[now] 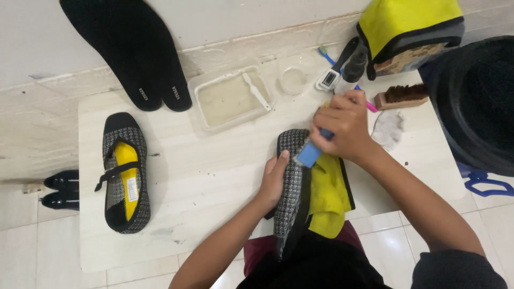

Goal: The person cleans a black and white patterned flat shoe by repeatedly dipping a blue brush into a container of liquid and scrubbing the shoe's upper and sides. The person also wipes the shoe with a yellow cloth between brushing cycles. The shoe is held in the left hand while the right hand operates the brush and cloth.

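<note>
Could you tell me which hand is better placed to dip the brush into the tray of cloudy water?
Probably the right hand: it already grips the blue brush and lies nearer the tray, while the left hand steadies the grey shoe.

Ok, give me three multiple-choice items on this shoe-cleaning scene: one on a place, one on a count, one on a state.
1. Where does the second shoe lie?
A. on the table, off to the left
B. on the floor tiles
C. inside the tray

2. How many black insoles lie at the top left?
A. one
B. two
C. four

3. What is the right hand doing?
A. resting open on the table
B. gripping a blue brush against the held shoe
C. holding the wooden brush

Answers:
1 A, it lies flat on the tabletop, apart from both hands.
2 B, two overlap side by side.
3 B, its fingers are closed on the blue brush while the left hand steadies the shoe.
</note>
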